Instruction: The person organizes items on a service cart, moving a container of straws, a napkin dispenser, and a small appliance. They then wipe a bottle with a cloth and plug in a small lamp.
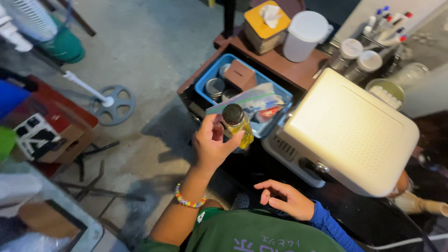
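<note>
Holding bottle (237, 124), blue bin (211, 74), white appliance (350, 130) beside

Left hand (212, 144) raised, right hand (285, 198) low.

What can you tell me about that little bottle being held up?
The bottle is small and clear, glass or plastic by its look, filled with yellow liquid and closed by a dark round cap. It tilts a little, cap toward the camera. The left hand holds it by the fingertips, raised above a blue bin of small items, beside a cream box-like appliance. The right hand rests lower, apart from it.
</note>
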